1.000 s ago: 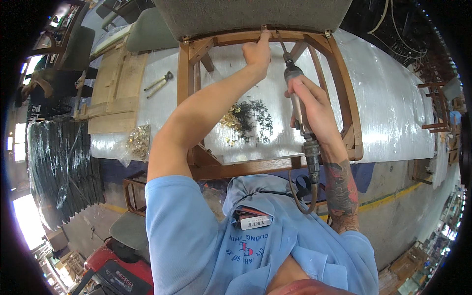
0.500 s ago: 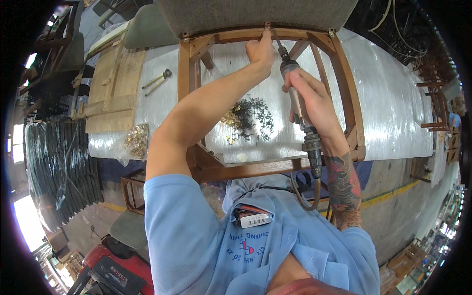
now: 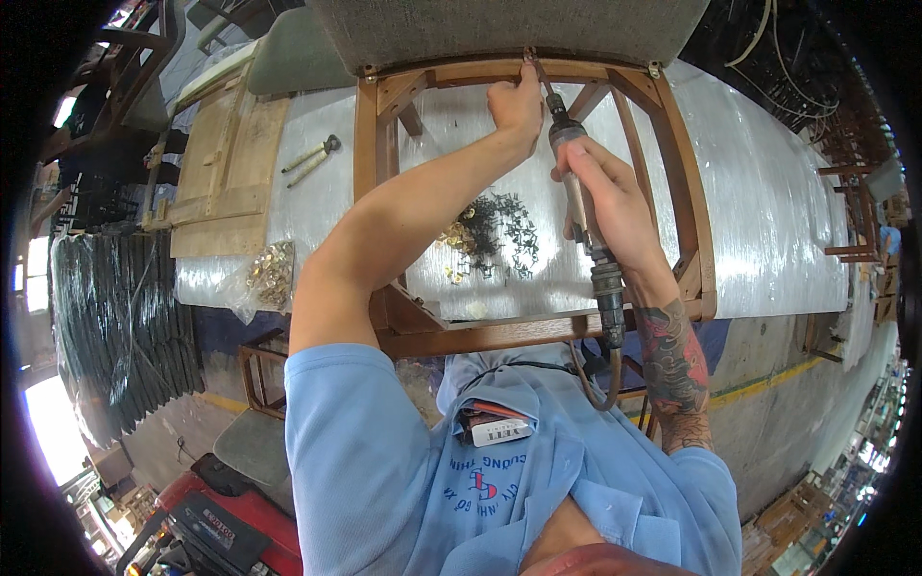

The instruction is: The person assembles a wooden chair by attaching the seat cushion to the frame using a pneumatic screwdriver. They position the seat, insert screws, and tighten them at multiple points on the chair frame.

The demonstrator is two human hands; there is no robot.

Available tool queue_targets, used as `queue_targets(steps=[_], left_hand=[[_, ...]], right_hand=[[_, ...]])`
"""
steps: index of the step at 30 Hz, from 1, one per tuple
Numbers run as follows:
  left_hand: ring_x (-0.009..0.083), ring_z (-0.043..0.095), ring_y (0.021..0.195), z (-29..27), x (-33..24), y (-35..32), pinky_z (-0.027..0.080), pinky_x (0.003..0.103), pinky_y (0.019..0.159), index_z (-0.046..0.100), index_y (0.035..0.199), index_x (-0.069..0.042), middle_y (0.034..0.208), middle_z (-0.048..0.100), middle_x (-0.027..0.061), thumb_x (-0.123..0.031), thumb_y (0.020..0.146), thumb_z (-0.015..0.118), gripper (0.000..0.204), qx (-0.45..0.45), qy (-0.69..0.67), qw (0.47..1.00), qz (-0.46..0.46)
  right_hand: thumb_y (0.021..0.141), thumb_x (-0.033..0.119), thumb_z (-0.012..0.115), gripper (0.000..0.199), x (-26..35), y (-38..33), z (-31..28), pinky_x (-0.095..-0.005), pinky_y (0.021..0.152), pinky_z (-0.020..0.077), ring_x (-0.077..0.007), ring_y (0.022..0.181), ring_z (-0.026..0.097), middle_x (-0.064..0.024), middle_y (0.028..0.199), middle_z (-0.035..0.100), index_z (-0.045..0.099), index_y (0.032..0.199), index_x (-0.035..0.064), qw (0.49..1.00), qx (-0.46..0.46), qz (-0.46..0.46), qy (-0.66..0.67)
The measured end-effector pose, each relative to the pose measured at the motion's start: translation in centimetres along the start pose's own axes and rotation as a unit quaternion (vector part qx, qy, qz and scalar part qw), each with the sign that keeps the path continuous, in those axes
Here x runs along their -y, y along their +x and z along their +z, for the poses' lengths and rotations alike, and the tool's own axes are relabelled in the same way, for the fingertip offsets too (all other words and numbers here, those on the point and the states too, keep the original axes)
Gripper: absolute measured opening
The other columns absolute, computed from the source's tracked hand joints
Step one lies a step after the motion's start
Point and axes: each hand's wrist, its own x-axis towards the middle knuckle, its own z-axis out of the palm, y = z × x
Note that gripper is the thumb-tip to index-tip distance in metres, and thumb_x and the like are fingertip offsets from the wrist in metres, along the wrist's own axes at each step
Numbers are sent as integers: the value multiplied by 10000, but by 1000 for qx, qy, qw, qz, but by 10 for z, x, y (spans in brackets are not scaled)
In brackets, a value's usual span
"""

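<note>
Wooden chair frame [image 3: 691, 230], upturned | right hand [image 3: 615, 197] fingers wrap pneumatic screwdriver [image 3: 581, 206] | left hand [image 3: 517, 106] fingers pinch bit

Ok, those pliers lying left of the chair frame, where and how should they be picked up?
Grip the pliers around both handles, near mid-length, from above. They lie flat on the wrapped table, handles pointing down-left and jaws up-right, with clear space around them.
</note>
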Motion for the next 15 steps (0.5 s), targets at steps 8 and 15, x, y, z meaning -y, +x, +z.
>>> queue_targets(steps=[8,15], left_hand=[[175,527,414,3,-7,-6,403,356,394,546,518,31,513,570,112,-333,877,689,531,-28,-7,1000,1],[150,527,498,1,-9,-6,415,327,463,609,635,-3,614,604,74,-402,891,706,484,-26,71,997,4]], right_hand=[[1033,389,462,328,5,1,4,-205,480,471,-43,603,551,13,881,578,603,940,108,1000,-7,3,20],[1035,401,449,335,6,15,2,-207,451,457,-49,539,541,3,852,580,584,903,124,1000,-1,-13,29]])
